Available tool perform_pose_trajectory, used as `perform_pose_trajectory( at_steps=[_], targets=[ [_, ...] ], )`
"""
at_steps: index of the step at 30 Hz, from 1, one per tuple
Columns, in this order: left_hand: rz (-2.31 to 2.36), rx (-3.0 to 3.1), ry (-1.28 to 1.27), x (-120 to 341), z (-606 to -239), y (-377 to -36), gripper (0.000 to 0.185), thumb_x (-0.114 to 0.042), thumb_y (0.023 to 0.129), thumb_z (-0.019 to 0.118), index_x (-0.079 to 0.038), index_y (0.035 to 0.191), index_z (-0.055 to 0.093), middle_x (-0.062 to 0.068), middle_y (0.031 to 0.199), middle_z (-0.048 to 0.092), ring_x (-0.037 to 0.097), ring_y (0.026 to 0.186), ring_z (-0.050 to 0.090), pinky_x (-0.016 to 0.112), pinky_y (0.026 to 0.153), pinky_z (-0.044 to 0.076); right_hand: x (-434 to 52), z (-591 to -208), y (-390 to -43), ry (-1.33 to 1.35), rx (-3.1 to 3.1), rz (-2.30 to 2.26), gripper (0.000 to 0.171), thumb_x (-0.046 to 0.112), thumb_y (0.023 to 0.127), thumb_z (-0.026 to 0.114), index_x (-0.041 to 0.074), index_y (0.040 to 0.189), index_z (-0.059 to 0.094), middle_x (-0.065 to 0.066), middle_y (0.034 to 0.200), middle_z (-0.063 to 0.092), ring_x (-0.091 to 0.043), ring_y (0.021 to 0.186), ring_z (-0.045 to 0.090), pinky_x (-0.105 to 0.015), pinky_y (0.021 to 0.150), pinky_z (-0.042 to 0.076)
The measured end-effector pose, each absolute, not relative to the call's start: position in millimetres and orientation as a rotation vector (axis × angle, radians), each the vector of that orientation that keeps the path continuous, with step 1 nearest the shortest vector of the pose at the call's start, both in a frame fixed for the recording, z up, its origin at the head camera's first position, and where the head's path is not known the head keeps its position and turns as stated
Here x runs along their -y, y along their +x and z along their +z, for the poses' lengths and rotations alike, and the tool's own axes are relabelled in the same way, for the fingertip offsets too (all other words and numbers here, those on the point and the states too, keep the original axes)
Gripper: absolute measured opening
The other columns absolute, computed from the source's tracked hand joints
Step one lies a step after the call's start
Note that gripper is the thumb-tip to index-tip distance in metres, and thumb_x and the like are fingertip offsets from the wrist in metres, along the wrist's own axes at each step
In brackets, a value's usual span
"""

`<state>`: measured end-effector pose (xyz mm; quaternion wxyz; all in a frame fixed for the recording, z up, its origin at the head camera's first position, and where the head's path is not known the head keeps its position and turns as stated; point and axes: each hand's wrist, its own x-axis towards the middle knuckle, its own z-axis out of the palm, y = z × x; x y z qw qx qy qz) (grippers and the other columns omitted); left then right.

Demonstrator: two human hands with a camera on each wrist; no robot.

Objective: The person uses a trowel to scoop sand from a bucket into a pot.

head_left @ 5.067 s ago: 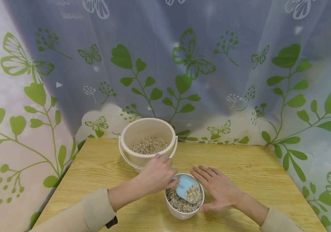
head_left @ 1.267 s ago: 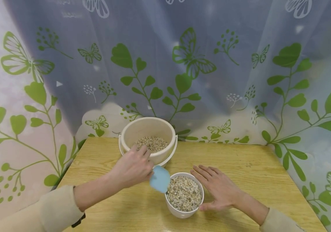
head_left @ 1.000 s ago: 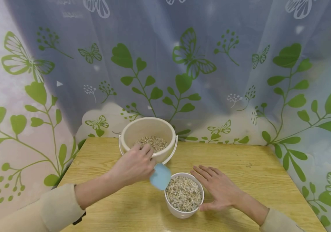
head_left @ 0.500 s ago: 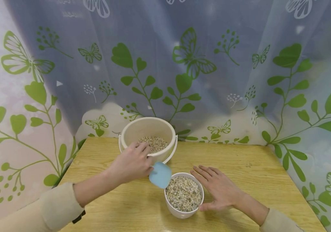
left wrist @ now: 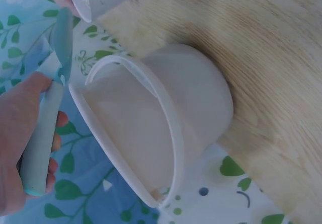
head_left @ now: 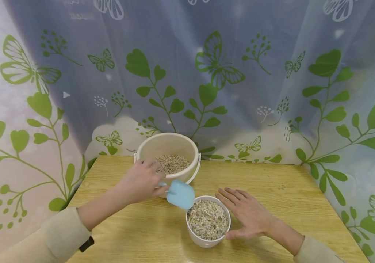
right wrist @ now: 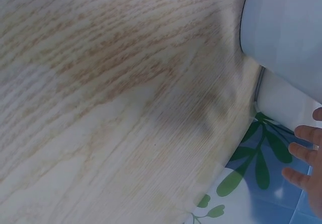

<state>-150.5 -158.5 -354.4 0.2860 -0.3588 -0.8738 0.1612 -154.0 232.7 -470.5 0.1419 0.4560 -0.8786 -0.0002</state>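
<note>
My left hand [head_left: 141, 182] grips the handle of a light blue scoop [head_left: 180, 194], also plain in the left wrist view as a pale blue-green scoop [left wrist: 45, 138]. No grain shows on the scoop's visible face, which overlaps the left rim of a white bowl [head_left: 203, 242] in the head view. Mixed pale grain [head_left: 208, 219] fills that bowl nearly to the rim. With fingers spread, my right hand [head_left: 251, 215] rests against the bowl's right side. Behind my left hand stands a cream bucket [head_left: 182, 176], with more grain [head_left: 174, 164] inside.
The bucket's white handle [left wrist: 173, 128] hangs down at its front. Everything stands on a wood-grain table [head_left: 256, 175]. A curtain [head_left: 174, 73] printed with leaves and butterflies closes off the back and sides.
About five seconds ago the scoop held grain over the bowl; the bowl's grain is now higher. My left hand has since moved left, and lately the scoop has turned. The right hand stays put.
</note>
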Motion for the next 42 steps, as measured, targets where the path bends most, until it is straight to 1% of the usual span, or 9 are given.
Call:
perform_pose_trajectory(
  at_steps=[4,10,15,21,26,30,32,37,42],
  targets=[
    [0.372,2.335,-0.943,164.3,-354.7,-157.0,0.038,-0.058,0.091,0.073,-0.02,0.093,0.079,0.004,0.093,0.076,0.024,0.085,0.071,0.038,0.068,0.06,-232.8,-467.3,-155.3,1.338,2.542,0.028,0.117,0.096,0.087,0.014,0.011,0.166,0.032,-0.016,0.165,0.046,-0.04,0.148,0.051,-0.059,0.11,0.051],
    [0.344,2.37,-0.977,171.2,-347.4,-163.3,0.04,-0.059,0.094,0.071,-0.02,0.1,0.081,0.004,0.092,0.076,0.024,0.084,0.07,0.041,0.071,0.062,-228.4,-458.3,-161.4,1.356,2.57,0.088,0.111,0.092,0.091,0.026,0.011,0.166,0.03,-0.016,0.166,0.045,-0.041,0.147,0.051,-0.06,0.108,0.052],
    [0.352,2.4,-0.97,175.5,-339.9,-169.9,0.042,-0.059,0.094,0.071,-0.019,0.1,0.08,0.003,0.087,0.073,0.023,0.08,0.068,0.037,0.064,0.058,-221.3,-444.4,-169.2,1.341,2.581,0.144,0.109,0.091,0.093,0.026,0.01,0.165,0.033,-0.017,0.166,0.044,-0.043,0.148,0.049,-0.062,0.108,0.051],
    [0.389,2.438,-0.939,178.0,-333.9,-179.3,0.045,-0.061,0.095,0.068,-0.017,0.098,0.078,0.005,0.088,0.074,0.024,0.081,0.069,0.037,0.065,0.059,-212.2,-427.6,-184.3,1.304,2.572,0.106,0.109,0.091,0.092,0.029,0.009,0.164,0.033,-0.018,0.165,0.045,-0.043,0.149,0.048,-0.062,0.11,0.049],
    [0.397,2.414,-0.905,181.6,-332.7,-186.9,0.045,-0.062,0.095,0.067,-0.018,0.099,0.079,0.006,0.086,0.072,0.024,0.079,0.066,0.036,0.062,0.055,-201.5,-413.4,-198.1,1.283,2.578,0.086,0.113,0.093,0.091,0.02,0.008,0.165,0.033,-0.019,0.166,0.043,-0.043,0.148,0.049,-0.064,0.112,0.047],
    [0.37,2.386,-0.899,189.0,-333.5,-195.7,0.045,-0.059,0.094,0.069,-0.016,0.1,0.079,0.007,0.087,0.073,0.025,0.08,0.067,0.038,0.063,0.056,-191.2,-404.4,-208.7,1.252,2.59,0.064,0.115,0.094,0.09,0.013,0.01,0.165,0.032,-0.018,0.169,0.04,-0.043,0.15,0.047,-0.065,0.114,0.045],
    [0.35,2.393,-0.897,193.7,-334.4,-200.4,0.044,-0.057,0.095,0.07,-0.014,0.101,0.079,0.008,0.089,0.074,0.027,0.081,0.067,0.039,0.064,0.056,-186.1,-400.7,-213.5,1.234,2.604,0.053,0.113,0.093,0.091,0.018,0.011,0.166,0.03,-0.017,0.17,0.038,-0.042,0.151,0.046,-0.064,0.115,0.045],
    [0.296,2.456,-0.863,204.7,-336.3,-211.0,0.044,-0.055,0.097,0.069,-0.012,0.105,0.079,0.012,0.096,0.074,0.03,0.086,0.069,0.045,0.074,0.061,-173.3,-392.8,-223.0,1.187,2.661,0.048,0.105,0.086,0.094,0.039,0.013,0.168,0.024,-0.016,0.172,0.034,-0.04,0.154,0.042,-0.063,0.118,0.043],
    [0.306,2.503,-0.826,212.9,-337.7,-220.4,0.046,-0.055,0.098,0.068,-0.012,0.108,0.078,0.014,0.101,0.075,0.032,0.088,0.069,0.049,0.079,0.061,-160.4,-391.2,-232.2,1.159,2.702,0.03,0.105,0.085,0.094,0.038,0.014,0.169,0.021,-0.014,0.175,0.028,-0.039,0.157,0.038,-0.059,0.123,0.039]
  ],
)
